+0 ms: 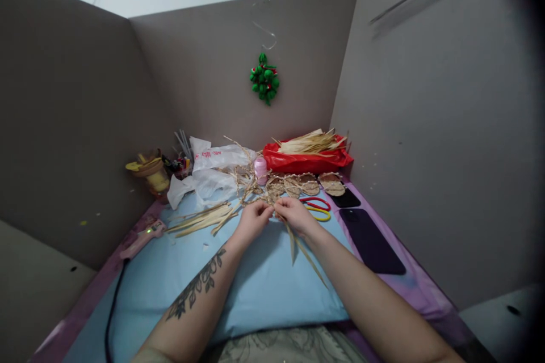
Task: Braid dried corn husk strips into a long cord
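My left hand (254,219) and my right hand (297,216) meet above the middle of the blue cloth, fingertips nearly touching. Each is closed in a pinch on dried straw strips (293,243), whose loose ends hang down below my right hand. What exactly lies between the fingertips is partly hidden. Just beyond the hands is a tangle of braided straw cord (243,181). More loose straw strips (204,220) lie flat to the left of my left hand. Scissors with red and yellow handles (321,214) rest just right of my right hand.
Small woven soles (309,184), a pink thread spool (260,171) and a red bag of straw (293,164) line the back. White plastic bags (221,157) and a pot (154,176) stand left. A pink glue gun (142,240) and dark phone (372,241) flank the cloth (272,300).
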A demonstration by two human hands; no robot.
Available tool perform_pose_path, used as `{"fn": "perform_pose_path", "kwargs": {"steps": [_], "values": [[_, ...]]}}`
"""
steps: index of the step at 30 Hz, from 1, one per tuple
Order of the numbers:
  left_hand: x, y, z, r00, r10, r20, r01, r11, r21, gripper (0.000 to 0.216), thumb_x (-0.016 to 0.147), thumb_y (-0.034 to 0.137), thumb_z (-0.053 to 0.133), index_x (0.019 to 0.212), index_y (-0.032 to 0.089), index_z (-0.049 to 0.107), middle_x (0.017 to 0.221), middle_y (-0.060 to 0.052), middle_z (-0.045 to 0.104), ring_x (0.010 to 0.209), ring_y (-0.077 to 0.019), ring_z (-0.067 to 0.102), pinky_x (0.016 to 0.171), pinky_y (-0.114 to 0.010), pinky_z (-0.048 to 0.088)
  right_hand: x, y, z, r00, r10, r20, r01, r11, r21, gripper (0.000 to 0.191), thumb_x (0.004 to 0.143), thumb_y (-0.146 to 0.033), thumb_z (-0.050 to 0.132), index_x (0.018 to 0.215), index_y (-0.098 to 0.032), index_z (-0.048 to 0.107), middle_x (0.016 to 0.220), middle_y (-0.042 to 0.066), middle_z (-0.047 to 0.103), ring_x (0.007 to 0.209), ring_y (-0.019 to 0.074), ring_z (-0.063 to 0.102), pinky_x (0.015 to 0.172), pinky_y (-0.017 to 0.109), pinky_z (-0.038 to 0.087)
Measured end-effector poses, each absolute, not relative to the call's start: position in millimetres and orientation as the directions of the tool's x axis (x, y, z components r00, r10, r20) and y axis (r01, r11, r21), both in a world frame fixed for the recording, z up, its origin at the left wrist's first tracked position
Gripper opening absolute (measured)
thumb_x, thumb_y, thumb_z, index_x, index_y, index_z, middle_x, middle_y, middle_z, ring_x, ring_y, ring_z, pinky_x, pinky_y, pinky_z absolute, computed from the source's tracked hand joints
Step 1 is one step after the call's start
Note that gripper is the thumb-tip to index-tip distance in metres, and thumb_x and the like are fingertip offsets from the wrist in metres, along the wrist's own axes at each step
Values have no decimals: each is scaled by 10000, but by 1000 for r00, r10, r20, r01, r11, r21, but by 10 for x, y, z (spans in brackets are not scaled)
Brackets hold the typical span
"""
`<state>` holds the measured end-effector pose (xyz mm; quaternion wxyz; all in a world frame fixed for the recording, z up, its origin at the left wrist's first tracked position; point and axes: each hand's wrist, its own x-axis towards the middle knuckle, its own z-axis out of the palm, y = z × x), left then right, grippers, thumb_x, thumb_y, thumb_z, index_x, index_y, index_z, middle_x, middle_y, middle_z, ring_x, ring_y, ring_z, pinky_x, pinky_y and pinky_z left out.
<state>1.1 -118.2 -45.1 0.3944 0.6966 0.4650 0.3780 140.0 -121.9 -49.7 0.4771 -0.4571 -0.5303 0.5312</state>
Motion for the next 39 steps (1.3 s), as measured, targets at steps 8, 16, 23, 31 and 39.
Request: {"fn": "perform_pose_path", "kwargs": {"steps": [8, 16, 23, 31, 39], "values": [[26, -1200, -441, 327, 926, 191, 384, -314, 868, 243, 816, 327, 428, 631, 173, 462, 537, 41, 445, 511, -94, 408, 520, -213, 319, 1526, -1170, -513, -144, 990, 10, -75, -1, -997, 226, 610, -345, 655, 632, -174, 508, 468, -78, 452, 408, 64, 364, 424, 203, 278], [37, -1133, -468, 176, 984, -23, 133, -1, 991, 190, 720, 338, 503, 664, 156, 491, 547, 35, 494, 487, -86, 444, 501, -211, 365, 1370, -1319, -497, -97, 984, 147, 147, 160, -976, 138, 672, -298, 631, 640, -166, 651, 561, 4, 609, 522, 127, 509, 519, 248, 373], [-11, -1082, -468, 174, 983, -54, -99, 72, 992, 306, 666, 437, 583, 620, 162, 456, 514, 53, 455, 447, -59, 395, 469, -197, 327, 1409, -1325, -482, -303, 901, 309, 292, 397, -870, 242, 742, -315, 588, 930, -215, 704, 768, 33, 682, 727, 191, 587, 685, 311, 434], [72, -1174, -465, 240, 958, 158, 249, -218, 944, 268, 818, 375, 434, 655, 166, 479, 526, 39, 459, 485, -91, 419, 495, -215, 321, 1439, -1185, -515, -120, 987, 108, -42, 104, -994, 239, 673, -389, 617, 738, -160, 588, 623, -7, 590, 565, 118, 522, 557, 241, 406], [16, -1157, -528, 276, 921, 276, 494, -382, 781, 288, 841, 308, 395, 617, 167, 509, 567, 14, 521, 554, -115, 472, 566, -232, 347, 1440, -1149, -593, -76, 987, 144, 107, 152, -983, 174, 668, -292, 558, 561, -176, 486, 488, -61, 421, 480, 86, 365, 466, 212, 282]]}}
